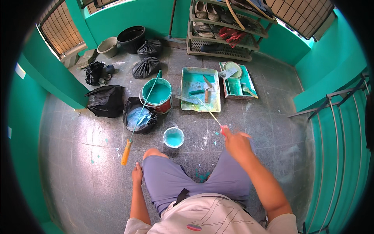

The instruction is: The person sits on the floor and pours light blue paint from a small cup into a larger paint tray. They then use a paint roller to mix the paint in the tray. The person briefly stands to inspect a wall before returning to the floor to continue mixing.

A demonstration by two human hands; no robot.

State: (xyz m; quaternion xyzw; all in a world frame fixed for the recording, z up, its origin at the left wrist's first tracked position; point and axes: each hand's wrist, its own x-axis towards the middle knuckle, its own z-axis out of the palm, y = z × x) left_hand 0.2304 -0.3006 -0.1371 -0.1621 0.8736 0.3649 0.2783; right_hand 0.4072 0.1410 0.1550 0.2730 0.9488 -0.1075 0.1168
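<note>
right hand [236, 143] grips paint roller handle [223, 130]; left hand [137, 174] beside thigh.

- small cup [173, 137] on the floor just ahead of the knees
- paint bucket [156, 94] behind it, tray [200, 93] to the bucket's right
- long-handled roller [141, 113] leans in the bucket (handle toward the left knee)
- shoe rack [226, 29] against the back wall

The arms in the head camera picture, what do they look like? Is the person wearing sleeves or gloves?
Both arms are bare from the short sleeves of a white T-shirt down. The left hand and the right hand wear no gloves, and no watch or bracelet shows. The right hand looks blurred.
</note>
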